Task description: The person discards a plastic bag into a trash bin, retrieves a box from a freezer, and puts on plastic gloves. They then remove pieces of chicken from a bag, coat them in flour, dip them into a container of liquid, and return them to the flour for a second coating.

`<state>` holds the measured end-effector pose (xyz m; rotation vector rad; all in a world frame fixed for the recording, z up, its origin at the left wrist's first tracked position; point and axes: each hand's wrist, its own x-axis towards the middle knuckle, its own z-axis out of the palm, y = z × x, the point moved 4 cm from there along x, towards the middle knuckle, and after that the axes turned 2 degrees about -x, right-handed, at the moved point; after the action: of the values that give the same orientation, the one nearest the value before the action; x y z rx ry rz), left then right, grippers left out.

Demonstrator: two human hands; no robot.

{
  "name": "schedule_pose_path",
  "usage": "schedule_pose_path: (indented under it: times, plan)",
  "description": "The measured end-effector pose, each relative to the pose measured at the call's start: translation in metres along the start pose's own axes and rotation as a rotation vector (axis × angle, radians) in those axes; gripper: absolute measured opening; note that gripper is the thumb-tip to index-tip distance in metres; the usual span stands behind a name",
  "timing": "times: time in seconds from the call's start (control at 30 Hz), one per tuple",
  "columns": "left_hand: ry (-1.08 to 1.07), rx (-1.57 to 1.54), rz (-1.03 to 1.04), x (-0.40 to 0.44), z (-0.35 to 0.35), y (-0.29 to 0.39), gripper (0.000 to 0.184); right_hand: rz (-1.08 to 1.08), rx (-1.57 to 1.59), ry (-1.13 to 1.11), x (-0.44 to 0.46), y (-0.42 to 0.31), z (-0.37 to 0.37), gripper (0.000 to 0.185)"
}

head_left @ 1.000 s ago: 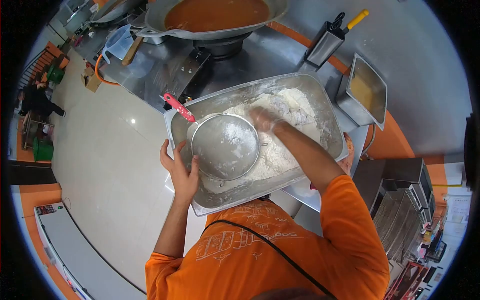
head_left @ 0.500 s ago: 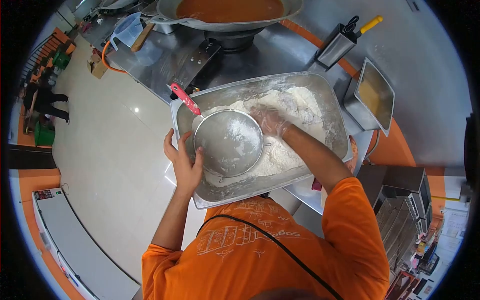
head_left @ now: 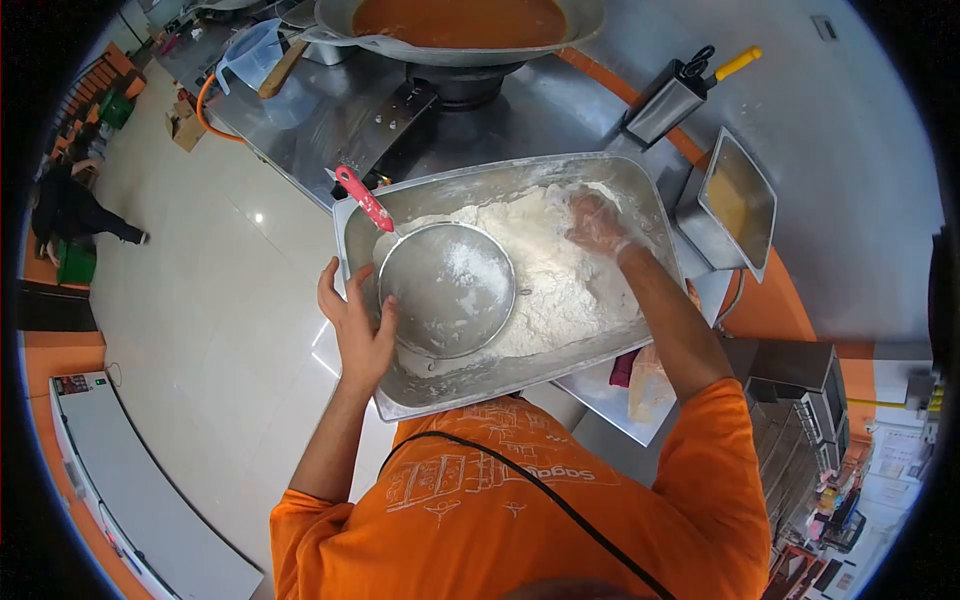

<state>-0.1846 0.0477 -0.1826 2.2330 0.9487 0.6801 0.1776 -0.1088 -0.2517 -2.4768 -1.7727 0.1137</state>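
Observation:
A deep metal tray (head_left: 520,392) of white flour (head_left: 545,275) lies in front of me. On the flour at its left end rests a round mesh sieve (head_left: 447,290), a little white powder on its mesh and its red handle (head_left: 365,199) over the rim. My left hand (head_left: 362,330) is at the tray's left wall, fingers spread and thumb close to the sieve. Inside the tray's right end, my right hand (head_left: 600,225) wears a clear plastic glove and presses into the flour. Its fingertips are blurred and partly hidden, so what they hold cannot be told.
Behind the tray, a wide pan (head_left: 460,45) of reddish-brown liquid stands on a burner. A knife holder (head_left: 665,105) and a smaller metal container (head_left: 730,200) stand to the right. A jug (head_left: 255,55) is at the back left. Far left, a person (head_left: 80,210) is on the floor area.
My right hand has moved right through the flour, away from the sieve; lumps seen there before no longer show. My left hand keeps its pose. The distant person has shifted.

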Motion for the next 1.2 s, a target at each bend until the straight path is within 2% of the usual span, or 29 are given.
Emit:
schedule_pose_path:
  times: [0.03,0.1,0.13,0.2,0.23,0.3,0.33,0.37,0.43,0.47,0.5,0.57,0.6,0.67,0.7,0.77,0.9,0.97,1.0,1.07,1.13,1.2]
  plan:
    - [-0.001,-0.010,0.010,0.000,0.000,0.000,0.043,0.004,-0.002,-0.003,0.002,0.000,0.004,0.044]
    - [-0.004,-0.022,0.024,0.000,0.001,0.001,0.044,0.157,-0.224,-0.175,0.007,0.002,0.018,0.041]
    - [0.000,-0.015,0.024,0.000,0.001,0.001,0.043,0.159,-0.224,-0.173,0.010,0.016,0.039,0.041]
    - [0.008,-0.005,0.028,0.000,0.001,0.000,0.043,0.097,-0.472,-0.079,0.018,0.051,0.096,0.042]
    - [0.006,0.009,0.020,-0.001,0.001,0.000,0.043,0.098,-0.469,-0.078,0.016,0.041,0.077,0.042]
    - [0.005,0.023,0.014,0.000,0.000,-0.001,0.042,0.190,-0.177,-0.043,0.010,0.030,0.034,0.039]
    - [0.009,0.030,0.018,0.000,0.000,-0.001,0.042,0.111,-0.410,-0.292,0.013,0.045,0.044,0.039]
    - [0.014,0.037,0.019,-0.001,0.000,-0.001,0.042,0.107,-0.411,-0.297,0.007,0.056,0.049,0.039]
    - [0.015,0.015,0.012,-0.001,-0.001,0.000,0.043,0.309,0.156,-0.004,-0.007,0.071,0.037,0.035]
    - [0.015,-0.006,0.019,-0.001,-0.001,0.001,0.044,0.085,-0.136,-0.060,-0.013,0.098,0.069,0.033]
    - [0.009,-0.009,0.018,-0.003,0.000,0.000,0.044,0.090,-0.137,-0.066,-0.016,0.087,0.053,0.033]
    - [0.016,-0.004,0.030,-0.001,0.001,-0.002,0.043,0.567,0.241,-0.167,-0.019,0.062,0.003,0.045]
    - [0.017,-0.004,0.032,0.001,0.002,-0.002,0.043,0.567,0.242,-0.164,-0.015,0.071,0.010,0.045]
    - [0.007,0.009,0.044,-0.001,0.001,0.001,0.044,-0.007,-0.563,-0.544,-0.014,0.077,0.048,0.048]
    - [-0.004,0.015,0.056,-0.001,0.001,0.001,0.044,0.006,-0.550,-0.542,-0.021,0.066,0.045,0.048]
    - [-0.003,0.016,0.034,0.000,0.002,0.000,0.043,0.499,0.217,0.034,-0.023,0.050,0.003,0.041]
    - [0.011,-0.006,0.030,-0.001,0.001,0.001,0.043,0.431,0.299,0.080,-0.034,0.055,0.012,0.041]
    - [0.005,0.000,0.031,-0.001,0.002,-0.002,0.043,0.595,0.412,0.172,-0.045,0.034,-0.018,0.041]
    - [0.013,-0.006,0.034,0.001,0.002,-0.001,0.043,0.590,0.404,0.178,-0.042,0.043,-0.016,0.041]
    - [0.007,-0.015,0.021,-0.001,0.000,0.002,0.043,0.521,0.365,0.000,-0.046,0.068,0.014,0.046]
    - [0.002,-0.002,0.031,-0.002,0.000,0.001,0.043,0.547,0.381,0.007,-0.053,0.101,0.054,0.049]
    - [0.004,0.016,0.024,0.001,0.001,0.000,0.043,0.560,0.399,0.003,-0.053,0.099,0.046,0.052]
